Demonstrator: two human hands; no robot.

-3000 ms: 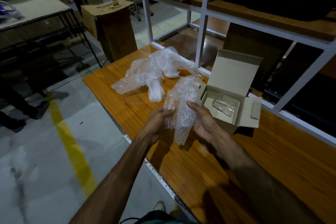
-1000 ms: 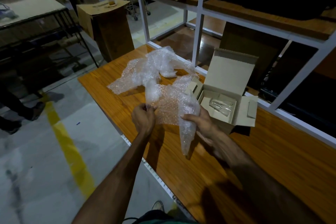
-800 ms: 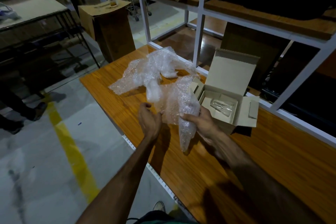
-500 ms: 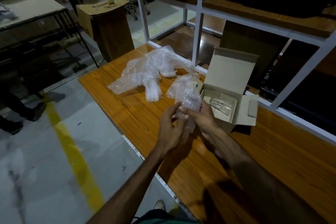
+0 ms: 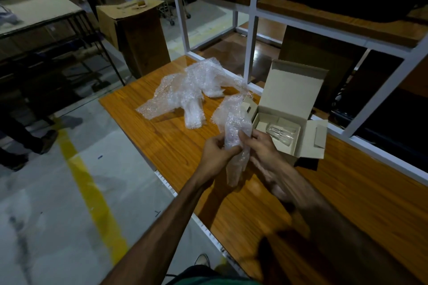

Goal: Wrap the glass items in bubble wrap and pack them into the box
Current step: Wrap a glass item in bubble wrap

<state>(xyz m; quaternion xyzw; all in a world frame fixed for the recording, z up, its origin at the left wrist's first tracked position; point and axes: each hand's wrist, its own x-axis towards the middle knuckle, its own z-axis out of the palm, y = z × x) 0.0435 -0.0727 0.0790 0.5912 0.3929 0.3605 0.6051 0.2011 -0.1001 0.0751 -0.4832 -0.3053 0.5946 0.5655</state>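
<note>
On the bench (image 5: 176,136) lies spare bubble wrap (image 5: 185,92). Left hand (image 5: 216,154) and right hand (image 5: 262,148) both pinch a bubble-wrapped bundle (image 5: 236,132) (probably to keep it snug), beside the open box (image 5: 289,109) holding a bare glass (image 5: 280,133).

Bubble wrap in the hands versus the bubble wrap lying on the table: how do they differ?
The bubble wrap in the hands is bunched into a narrow upright bundle; the bubble wrap on the table lies spread out and loose. The left hand and right hand grip the first; nothing touches the second. Both are clear and crinkled.
</note>
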